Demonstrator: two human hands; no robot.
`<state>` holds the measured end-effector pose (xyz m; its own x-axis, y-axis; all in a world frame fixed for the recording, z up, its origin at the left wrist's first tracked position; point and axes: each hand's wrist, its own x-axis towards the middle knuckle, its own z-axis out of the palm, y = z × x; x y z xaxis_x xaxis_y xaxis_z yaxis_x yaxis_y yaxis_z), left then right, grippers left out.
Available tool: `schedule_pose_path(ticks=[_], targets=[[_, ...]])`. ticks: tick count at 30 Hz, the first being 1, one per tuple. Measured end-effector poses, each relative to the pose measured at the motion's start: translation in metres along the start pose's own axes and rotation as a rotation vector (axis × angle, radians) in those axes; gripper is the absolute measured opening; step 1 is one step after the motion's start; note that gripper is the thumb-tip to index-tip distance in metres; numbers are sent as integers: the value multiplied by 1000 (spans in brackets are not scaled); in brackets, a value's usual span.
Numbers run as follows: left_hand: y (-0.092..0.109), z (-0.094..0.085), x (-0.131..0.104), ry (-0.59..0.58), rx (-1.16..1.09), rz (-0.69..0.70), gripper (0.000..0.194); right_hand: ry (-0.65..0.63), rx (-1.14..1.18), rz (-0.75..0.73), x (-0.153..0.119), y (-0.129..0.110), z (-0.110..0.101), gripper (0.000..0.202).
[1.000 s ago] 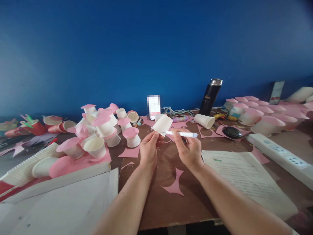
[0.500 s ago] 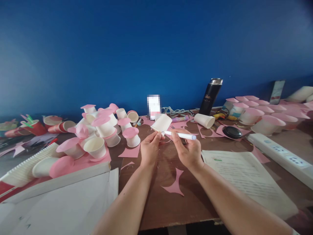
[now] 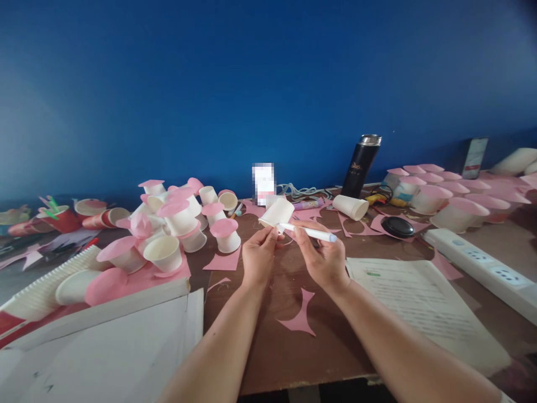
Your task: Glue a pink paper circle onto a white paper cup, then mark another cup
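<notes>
Over the middle of the table, my left hand (image 3: pixel 260 254) is closed on the rim of a white paper cup (image 3: pixel 277 212), which is tilted on its side. My right hand (image 3: pixel 325 254) grips a white glue pen (image 3: pixel 312 231) with a pale blue end. The pen's tip meets the cup near its rim, by my left fingertips. Whether it leaves anything on the cup is too small to tell. Below my hands a pink paper offcut (image 3: pixel 302 319) lies on the brown table (image 3: pixel 289 364).
Paper cups with pink discs (image 3: pixel 224 228) crowd the left, beside a long stack of nested cups (image 3: pixel 62 274). At right are more disc-topped cups (image 3: pixel 459 214), a power strip (image 3: pixel 478 263), an open book (image 3: pixel 419 302) and a black round lid (image 3: pixel 398 226). A black flask (image 3: pixel 361 168) stands behind.
The pen has shifted very slightly, its blue end a touch lower. Both hands keep nearly the same place and hold the same things.
</notes>
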<state>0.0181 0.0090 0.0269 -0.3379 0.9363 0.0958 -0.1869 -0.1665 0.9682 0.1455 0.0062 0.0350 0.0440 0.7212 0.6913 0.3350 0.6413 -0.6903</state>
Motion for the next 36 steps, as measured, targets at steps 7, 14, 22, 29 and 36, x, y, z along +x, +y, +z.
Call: schedule_pose_path(ticks=[7,14,22,29,36], targets=[[3,1,-2,-2,24,26,23,10,20,-27,1,-1,0,18],[6,2,-5,-7,97,44,20,-13,39,-19,1,1,0,16],[10,3,-7,-12,186,68,16,-19,68,14,1,3,0,14],[9,2,-7,-18,196,66,15,-5,73,50,1,5,1,15],[3,0,-3,3,184,38,18,38,136,93,4,0,2,19]])
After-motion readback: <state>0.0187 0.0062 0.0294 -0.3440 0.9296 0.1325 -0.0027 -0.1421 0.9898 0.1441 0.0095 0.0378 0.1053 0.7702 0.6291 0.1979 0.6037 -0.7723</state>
